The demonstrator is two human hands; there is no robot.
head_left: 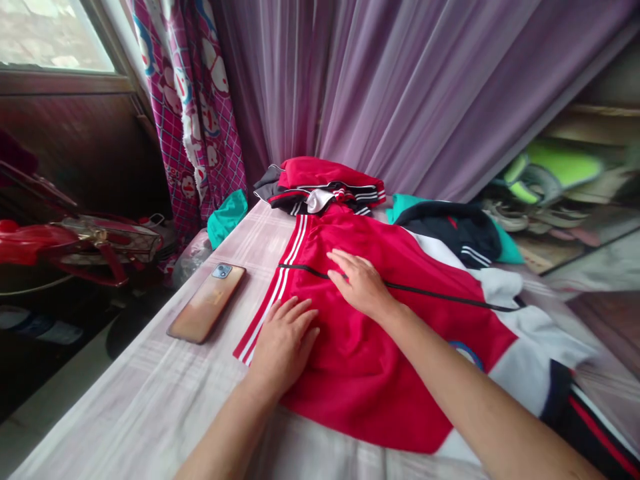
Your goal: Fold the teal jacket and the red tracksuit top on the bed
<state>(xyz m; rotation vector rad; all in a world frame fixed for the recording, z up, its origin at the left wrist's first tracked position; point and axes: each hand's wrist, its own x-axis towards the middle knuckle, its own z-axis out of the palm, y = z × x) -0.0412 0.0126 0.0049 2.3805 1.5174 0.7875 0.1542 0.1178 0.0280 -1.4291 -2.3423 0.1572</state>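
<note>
A red and white track jacket (360,373) lies spread out on the covered table, its striped hem toward the left and a black zipper line (425,293) running across it. My left hand (287,340) rests on the jacket by the striped hem (270,320), fingers stretched out. Farther up, my right hand (357,280) is over the red cloth beside the zipper, fingers extended and partly covering that line. Neither hand grasps the fabric. One dark sleeve end with red and white stripes (590,413) shows at the lower right.
A phone (207,303) lies face down near the table's left edge. Folded red and black clothes (325,183) are piled at the back, with a dark garment (450,230) on teal cloth to the right. Purple curtains (390,87) hang behind; bags (110,240) stand at left.
</note>
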